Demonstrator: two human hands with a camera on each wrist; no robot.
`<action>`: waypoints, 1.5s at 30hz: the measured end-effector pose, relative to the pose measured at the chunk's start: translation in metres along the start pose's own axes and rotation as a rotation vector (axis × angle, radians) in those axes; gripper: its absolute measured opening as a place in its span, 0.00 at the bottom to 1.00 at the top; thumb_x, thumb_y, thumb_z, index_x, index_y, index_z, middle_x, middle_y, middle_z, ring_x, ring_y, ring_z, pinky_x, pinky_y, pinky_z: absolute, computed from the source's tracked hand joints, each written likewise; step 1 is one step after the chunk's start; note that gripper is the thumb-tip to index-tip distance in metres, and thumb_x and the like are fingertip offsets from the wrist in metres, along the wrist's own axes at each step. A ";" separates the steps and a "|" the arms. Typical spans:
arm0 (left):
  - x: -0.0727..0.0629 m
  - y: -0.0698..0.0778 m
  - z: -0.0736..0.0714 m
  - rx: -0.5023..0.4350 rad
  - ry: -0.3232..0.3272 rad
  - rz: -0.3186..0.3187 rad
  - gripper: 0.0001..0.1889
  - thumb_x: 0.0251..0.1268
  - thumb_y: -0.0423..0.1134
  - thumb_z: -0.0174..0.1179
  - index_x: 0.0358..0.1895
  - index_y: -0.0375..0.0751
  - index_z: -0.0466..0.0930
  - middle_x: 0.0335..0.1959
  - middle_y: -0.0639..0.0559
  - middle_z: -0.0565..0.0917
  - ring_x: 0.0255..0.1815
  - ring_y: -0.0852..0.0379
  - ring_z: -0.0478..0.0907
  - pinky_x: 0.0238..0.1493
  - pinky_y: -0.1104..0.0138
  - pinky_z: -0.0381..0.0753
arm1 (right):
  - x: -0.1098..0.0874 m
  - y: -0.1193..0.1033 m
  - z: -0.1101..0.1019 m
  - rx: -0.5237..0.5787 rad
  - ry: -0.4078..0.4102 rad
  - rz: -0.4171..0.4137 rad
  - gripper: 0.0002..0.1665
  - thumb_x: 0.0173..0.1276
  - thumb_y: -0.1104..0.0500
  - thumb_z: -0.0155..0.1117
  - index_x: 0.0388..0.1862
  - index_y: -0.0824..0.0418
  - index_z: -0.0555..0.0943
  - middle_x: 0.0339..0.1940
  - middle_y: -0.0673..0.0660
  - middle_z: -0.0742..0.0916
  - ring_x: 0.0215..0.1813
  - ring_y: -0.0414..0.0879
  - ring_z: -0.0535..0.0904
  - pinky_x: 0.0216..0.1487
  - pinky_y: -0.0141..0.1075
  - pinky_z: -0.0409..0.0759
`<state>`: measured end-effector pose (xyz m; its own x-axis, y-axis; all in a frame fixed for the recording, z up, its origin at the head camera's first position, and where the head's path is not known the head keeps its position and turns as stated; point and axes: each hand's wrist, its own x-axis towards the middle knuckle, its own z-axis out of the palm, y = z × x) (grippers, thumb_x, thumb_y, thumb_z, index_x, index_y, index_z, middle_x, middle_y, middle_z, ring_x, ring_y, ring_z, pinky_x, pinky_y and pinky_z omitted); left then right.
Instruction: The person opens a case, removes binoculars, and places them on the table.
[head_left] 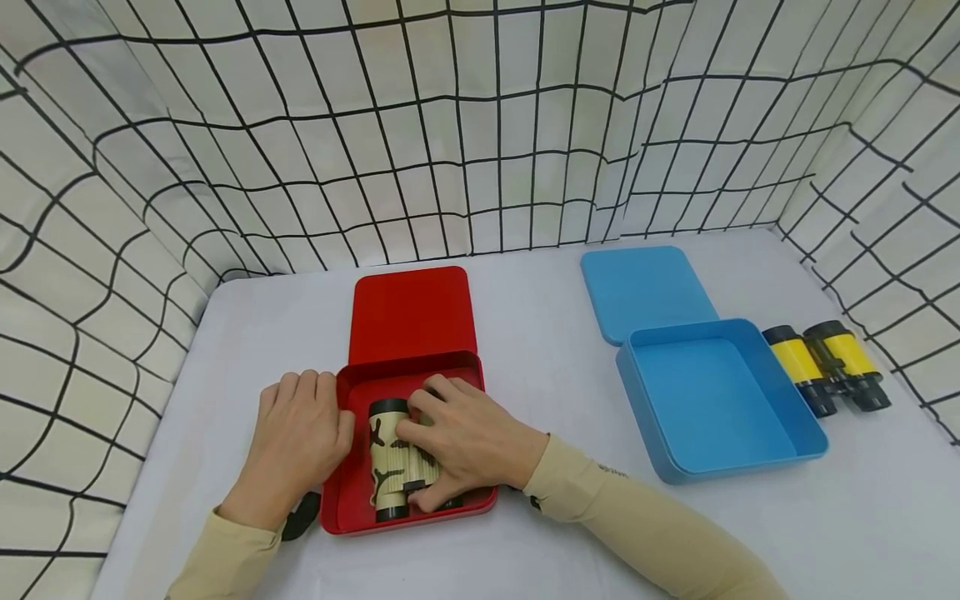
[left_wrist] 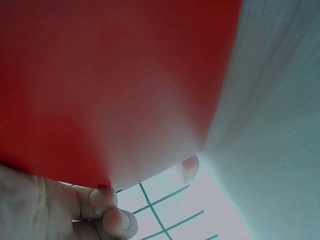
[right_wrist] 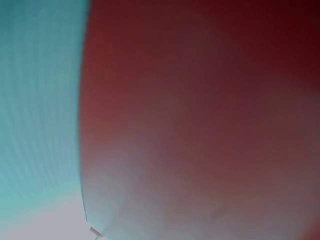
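Observation:
Camouflage-patterned binoculars (head_left: 388, 471) lie in the red box (head_left: 356, 387), whose red lid (head_left: 412, 312) is folded back flat behind it. My right hand (head_left: 468, 433) grips the binoculars' right barrel from above, thumb near the front end and fingers bent over the far part, hiding much of that side. At the box's left wall, my left hand (head_left: 303, 429) holds the rim, its thumb over the edge. The left wrist view has the red wall up close, with curled fingers (left_wrist: 102, 200) at its edge. A blurred red wall (right_wrist: 200, 125) fills most of the right wrist view.
On the right stands an open blue box (head_left: 727, 400) with its blue lid (head_left: 648, 287) laid back. Yellow and black binoculars (head_left: 828, 367) lie beside it. A dark object (head_left: 302, 517) shows under my left wrist. Black netting over white cloth (head_left: 487, 125) surrounds the table.

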<state>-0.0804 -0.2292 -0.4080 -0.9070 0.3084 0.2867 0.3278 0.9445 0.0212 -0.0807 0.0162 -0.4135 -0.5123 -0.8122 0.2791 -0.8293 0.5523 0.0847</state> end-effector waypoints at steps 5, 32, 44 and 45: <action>-0.001 0.001 0.001 -0.008 0.013 0.008 0.08 0.60 0.36 0.55 0.32 0.35 0.68 0.27 0.42 0.70 0.34 0.45 0.67 0.38 0.54 0.64 | -0.002 0.002 -0.001 0.013 0.043 0.001 0.36 0.54 0.19 0.59 0.47 0.44 0.78 0.50 0.49 0.82 0.53 0.45 0.75 0.50 0.35 0.78; -0.009 0.002 0.005 -0.024 0.052 0.002 0.08 0.60 0.36 0.54 0.30 0.35 0.67 0.25 0.43 0.69 0.32 0.45 0.65 0.36 0.55 0.63 | -0.003 -0.002 -0.020 0.020 0.153 -0.011 0.35 0.52 0.22 0.61 0.45 0.46 0.79 0.50 0.50 0.83 0.55 0.48 0.77 0.53 0.39 0.80; -0.002 -0.005 0.003 -0.015 0.042 0.013 0.09 0.61 0.37 0.55 0.31 0.34 0.67 0.25 0.42 0.70 0.33 0.44 0.67 0.37 0.53 0.66 | 0.003 0.006 -0.028 0.014 0.186 -0.003 0.36 0.50 0.21 0.62 0.45 0.46 0.80 0.51 0.50 0.84 0.57 0.49 0.77 0.55 0.40 0.81; -0.002 -0.005 0.003 -0.015 0.041 0.016 0.09 0.61 0.37 0.54 0.31 0.34 0.67 0.25 0.42 0.70 0.32 0.44 0.67 0.37 0.53 0.66 | 0.003 0.007 -0.029 0.008 0.190 -0.003 0.37 0.50 0.21 0.62 0.45 0.47 0.80 0.51 0.50 0.84 0.57 0.48 0.77 0.56 0.40 0.82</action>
<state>-0.0814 -0.2340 -0.4116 -0.8902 0.3183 0.3259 0.3464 0.9376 0.0304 -0.0816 0.0228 -0.3846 -0.4592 -0.7630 0.4550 -0.8328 0.5480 0.0784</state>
